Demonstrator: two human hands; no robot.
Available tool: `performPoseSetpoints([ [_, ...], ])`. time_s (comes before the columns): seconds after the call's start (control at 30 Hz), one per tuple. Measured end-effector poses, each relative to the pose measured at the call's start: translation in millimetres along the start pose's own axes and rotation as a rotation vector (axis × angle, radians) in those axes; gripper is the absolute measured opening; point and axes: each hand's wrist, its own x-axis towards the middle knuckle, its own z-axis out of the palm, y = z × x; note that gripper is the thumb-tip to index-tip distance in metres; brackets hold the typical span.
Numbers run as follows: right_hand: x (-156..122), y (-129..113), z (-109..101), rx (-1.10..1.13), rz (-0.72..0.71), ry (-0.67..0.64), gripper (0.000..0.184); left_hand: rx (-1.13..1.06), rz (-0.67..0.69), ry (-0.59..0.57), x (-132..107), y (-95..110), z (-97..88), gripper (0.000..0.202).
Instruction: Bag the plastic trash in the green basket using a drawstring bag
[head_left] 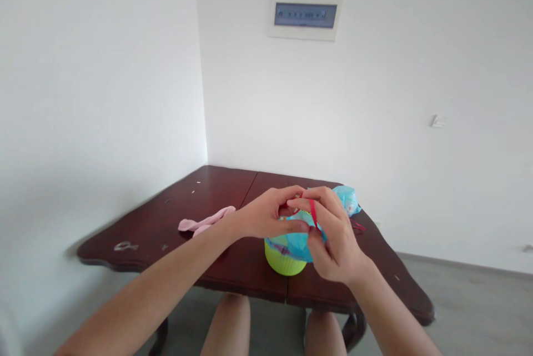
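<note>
A lime-green bowl (pixel 285 263) stands near the front edge of a dark wooden table (pixel 233 200). A light blue plastic bag (pixel 293 243) sits in it and spills over its rim. Both hands are raised just above the bowl, fingers pinched together. My left hand (pixel 266 214) grips the bag's gathered top. My right hand (pixel 335 234) pinches a red drawstring (pixel 312 212) that loops over its fingers. The bag's opening is hidden between the hands.
A pink cloth-like item (pixel 207 220) lies on the table to the left of the bowl. More blue plastic (pixel 347 199) shows behind my right hand. White walls meet in a corner behind the table. My knees show below the table's front edge.
</note>
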Motion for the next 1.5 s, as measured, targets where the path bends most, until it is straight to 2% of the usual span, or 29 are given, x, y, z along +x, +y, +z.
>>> performPoseSetpoints([
  [0.1, 10.8, -13.6, -12.0, -0.052, -0.053, -0.087, 0.066, 0.012, 0.041, 0.001, -1.0, 6.2, 0.6, 0.051],
  [0.2, 20.3, -21.5, -20.8, -0.040, -0.053, -0.170, 0.056, 0.013, 0.069, -0.021, -4.4, 16.5, -1.1, 0.038],
  [0.27, 24.9, -23.9, -24.8, -0.022, -0.045, -0.188, 0.048, 0.032, 0.067, -0.053, -7.5, 21.1, -1.3, 0.032],
  [0.37, 30.3, -25.6, -27.4, -0.016, -0.052, -0.183, 0.035, 0.133, 0.039, -0.067, -9.9, 23.5, 4.4, 0.034],
  [0.47, 32.8, -25.2, -25.8, -0.023, -0.072, -0.146, 0.028, 0.226, 0.029, -0.017, -8.2, 25.1, 14.8, 0.032],
  [0.53, 30.1, -21.4, -22.7, -0.008, -0.062, -0.097, 0.028, 0.189, 0.010, 0.010, -6.9, 26.8, 19.8, 0.036],
  [0.63, 17.2, -8.2, -14.4, 0.134, 0.010, 0.061, 0.028, -0.056, -0.120, 0.024, -6.9, 25.7, 21.2, 0.056],
  [0.73, 0.3, 8.8, -2.6, 0.206, 0.160, 0.182, 0.023, -0.294, -0.209, 0.077, -7.9, 14.9, 18.4, 0.071],
  [0.8, -8.2, 17.6, 5.5, 0.174, 0.245, 0.127, 0.018, -0.375, -0.220, 0.116, -7.9, 4.1, 16.8, 0.074],
  [0.9, -14.4, 24.7, 15.0, 0.175, 0.287, 0.070, 0.010, -0.438, -0.234, 0.145, -7.2, -9.9, 16.6, 0.074],
  [0.97, -15.4, 26.2, 18.8, 0.178, 0.291, 0.123, 0.003, -0.449, -0.227, 0.151, -7.1, -14.2, 18.4, 0.073],
  [1.03, -14.9, 26.0, 20.9, 0.167, 0.302, 0.168, 0.009, -0.454, -0.212, 0.147, -7.6, -14.3, 21.4, 0.070],
  [1.17, -12.3, 23.0, 22.5, 0.144, 0.307, 0.157, 0.019, -0.362, -0.217, 0.129, -9.9, -8.3, 26.6, 0.069],
  [1.33, -12.5, 19.4, 25.3, 0.147, 0.296, 0.196, 0.017, -0.218, -0.217, 0.114, -11.7, -2.9, 25.7, 0.070],
  [1.4, -13.9, 20.0, 28.3, 0.150, 0.309, 0.233, 0.016, -0.205, -0.204, 0.169, -10.6, -3.7, 24.3, 0.069],
  [1.5, -16.9, 23.0, 34.7, 0.154, 0.314, 0.323, 0.015, -0.279, -0.199, 0.317, -7.0, -8.9, 21.6, 0.065],
])
